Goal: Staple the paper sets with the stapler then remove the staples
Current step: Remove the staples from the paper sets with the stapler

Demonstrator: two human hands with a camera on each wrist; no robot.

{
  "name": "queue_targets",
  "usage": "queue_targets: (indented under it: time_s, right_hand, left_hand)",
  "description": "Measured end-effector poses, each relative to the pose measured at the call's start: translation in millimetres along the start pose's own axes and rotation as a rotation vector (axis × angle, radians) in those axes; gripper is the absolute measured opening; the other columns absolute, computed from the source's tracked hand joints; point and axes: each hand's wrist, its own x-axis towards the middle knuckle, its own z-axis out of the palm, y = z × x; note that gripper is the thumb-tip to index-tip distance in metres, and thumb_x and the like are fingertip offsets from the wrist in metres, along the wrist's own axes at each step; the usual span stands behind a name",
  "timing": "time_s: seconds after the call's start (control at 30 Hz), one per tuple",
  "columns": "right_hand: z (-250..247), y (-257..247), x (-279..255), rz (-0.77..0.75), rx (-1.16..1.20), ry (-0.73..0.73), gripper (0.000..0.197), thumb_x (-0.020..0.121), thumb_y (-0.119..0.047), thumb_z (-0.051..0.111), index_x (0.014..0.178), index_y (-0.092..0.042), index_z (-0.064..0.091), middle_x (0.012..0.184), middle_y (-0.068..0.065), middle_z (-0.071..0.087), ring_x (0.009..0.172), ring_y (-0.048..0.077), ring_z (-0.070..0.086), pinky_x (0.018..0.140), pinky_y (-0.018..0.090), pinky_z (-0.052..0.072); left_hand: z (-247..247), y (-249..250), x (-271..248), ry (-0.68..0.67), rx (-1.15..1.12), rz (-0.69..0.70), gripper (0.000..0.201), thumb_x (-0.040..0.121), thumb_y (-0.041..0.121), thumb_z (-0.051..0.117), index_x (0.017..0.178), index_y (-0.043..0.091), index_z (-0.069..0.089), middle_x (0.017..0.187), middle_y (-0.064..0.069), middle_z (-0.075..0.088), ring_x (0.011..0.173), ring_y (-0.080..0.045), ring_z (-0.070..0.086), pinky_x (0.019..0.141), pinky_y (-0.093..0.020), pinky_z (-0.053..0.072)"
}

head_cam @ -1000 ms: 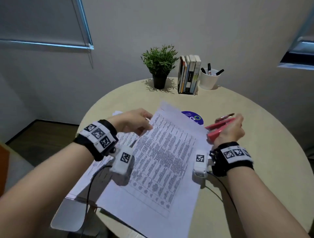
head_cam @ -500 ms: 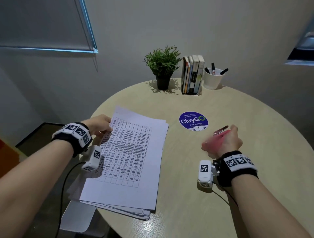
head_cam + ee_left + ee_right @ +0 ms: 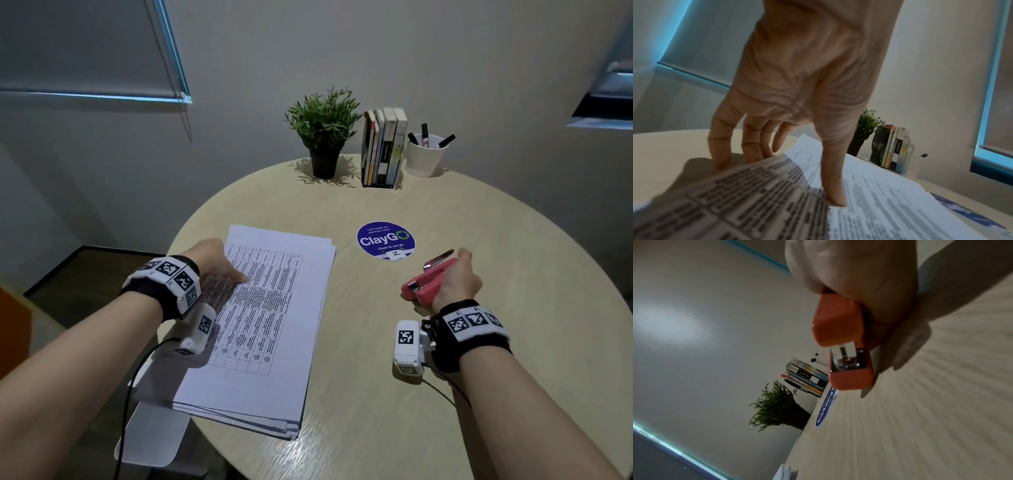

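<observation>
On the round table (image 3: 445,394), seen from the head camera, our left hand (image 3: 214,262) pinched the top sheets of the paper stack (image 3: 267,335) at its left edge, while our right hand (image 3: 455,281) gripped the stapler (image 3: 428,284), well apart. From the left wrist, thumb over and fingers (image 3: 719,146) under; sheets could slip or fan. From the right wrist, fingers curled round the stapler; a skewed grip might misfire.

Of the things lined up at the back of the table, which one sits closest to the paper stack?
The potted plant: it is the leftmost of the three, on the paper stack's side. The books stand to its right, and the white pen cup farther right still.
</observation>
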Motion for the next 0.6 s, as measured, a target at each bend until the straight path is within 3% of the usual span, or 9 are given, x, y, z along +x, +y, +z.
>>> queue_targets:
  time_s: [0.2,0.23,0.3,0.33,0.43,0.53,0.6]
  right_hand:
    - [2,1,2,-0.014,-0.015,-0.012,0.056,0.074,-0.061,0.049,0.104,-0.013,0.055,0.102,0.017,0.064,0.08,0.041,0.066,0.055,0.07,0.048]
    - [4,0,1,-0.018,-0.029,-0.018,0.054,0.076,-0.059,0.049,0.103,-0.012,0.055,0.097,0.016,0.064,0.078,0.039,0.066,0.057,0.068,0.049]
    - [7,-2,1,-0.045,-0.066,-0.045,0.047,0.082,-0.052,0.05,0.099,-0.008,0.056,0.086,0.015,0.065,0.072,0.034,0.065,0.062,0.054,0.055]
    - [11,-1,2,-0.063,-0.094,-0.078,0.043,0.082,-0.047,0.053,0.097,-0.006,0.057,0.084,0.015,0.065,0.07,0.032,0.064,0.063,0.046,0.056]
    - [29,3,9,-0.067,-0.239,-0.209,0.048,0.064,-0.027,0.068,0.104,-0.002,0.057,0.092,0.02,0.067,0.076,0.034,0.067,0.07,0.047,0.058]
    - [49,5,-3,-0.085,-0.392,-0.407,0.012,0.067,0.006,0.052,0.078,0.002,0.057,0.068,0.02,0.059,0.06,0.028,0.057,0.06,0.034,0.049]
    - [61,6,-11,-0.137,-0.476,-0.438,0.017,0.069,0.014,0.045,0.069,0.0,0.053,0.059,0.018,0.055,0.053,0.026,0.052,0.058,0.034,0.044]
  left_hand:
    - [11,21,-3,-0.065,-0.052,-0.062,0.078,0.065,0.042,0.085,0.121,-0.001,0.053,0.12,-0.015,0.062,0.109,-0.032,0.059,0.087,-0.037,0.05]
    - [12,27,-3,-0.061,-0.056,-0.058,0.08,0.066,0.043,0.085,0.124,-0.002,0.051,0.123,-0.015,0.06,0.111,-0.032,0.058,0.091,-0.038,0.05]
    - [13,40,-1,-0.051,-0.077,-0.038,0.081,0.068,0.041,0.083,0.126,-0.003,0.05,0.127,-0.016,0.059,0.114,-0.033,0.057,0.094,-0.041,0.049]
    - [13,47,0,-0.048,-0.081,-0.027,0.079,0.069,0.04,0.083,0.126,-0.004,0.05,0.126,-0.017,0.059,0.114,-0.033,0.057,0.094,-0.04,0.049]
    - [11,66,5,-0.048,-0.059,0.0,0.071,0.072,0.04,0.081,0.12,-0.005,0.054,0.12,-0.017,0.063,0.108,-0.032,0.06,0.085,-0.036,0.05]
    - [9,78,12,-0.062,-0.014,-0.004,0.067,0.074,0.042,0.078,0.119,-0.003,0.057,0.116,-0.015,0.066,0.106,-0.03,0.063,0.085,-0.035,0.051]
    - [8,79,16,-0.065,0.019,-0.013,0.065,0.075,0.044,0.077,0.118,-0.002,0.059,0.115,-0.013,0.067,0.106,-0.027,0.064,0.088,-0.035,0.052]
